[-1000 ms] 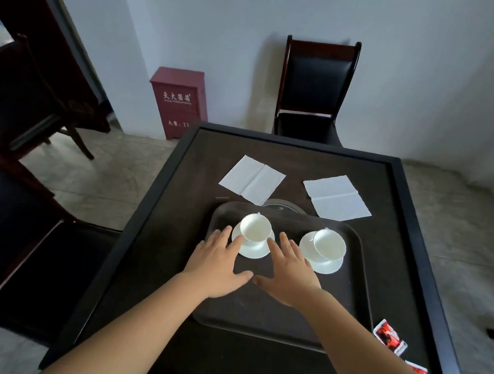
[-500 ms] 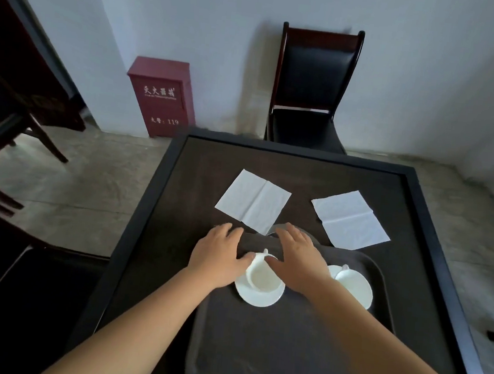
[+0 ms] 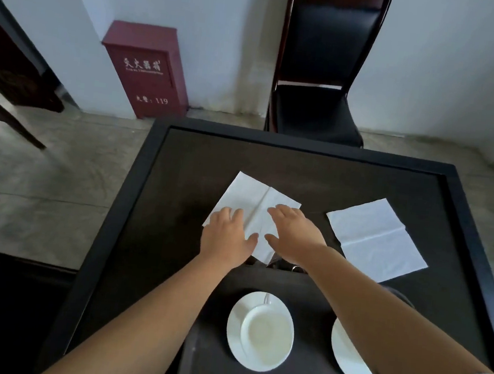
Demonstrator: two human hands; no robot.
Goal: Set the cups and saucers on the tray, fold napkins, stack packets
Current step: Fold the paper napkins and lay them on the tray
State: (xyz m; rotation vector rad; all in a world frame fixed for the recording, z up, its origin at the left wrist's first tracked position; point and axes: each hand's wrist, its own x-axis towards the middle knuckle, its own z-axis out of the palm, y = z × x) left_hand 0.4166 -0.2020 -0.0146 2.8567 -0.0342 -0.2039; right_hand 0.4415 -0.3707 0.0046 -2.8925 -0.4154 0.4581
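Observation:
Two white napkins lie unfolded on the dark table. My left hand [image 3: 227,236] and my right hand [image 3: 294,235] rest flat with fingers spread on the near half of the left napkin [image 3: 252,198]. The right napkin [image 3: 376,238] lies untouched beside them. Nearer to me, a dark tray [image 3: 305,292] carries a white cup on its saucer [image 3: 260,331]. A second saucer [image 3: 344,356] sits to its right, mostly hidden under my right forearm. No packets are in view.
The table [image 3: 188,157] has a raised black rim. A black chair [image 3: 320,73] stands at its far side against the wall. A red cabinet [image 3: 146,71] stands on the floor at the far left. Dark furniture fills the left edge.
Both hands left the cup on the tray and moved forward onto the left napkin. The view tilted so the tray now sits lower in frame.

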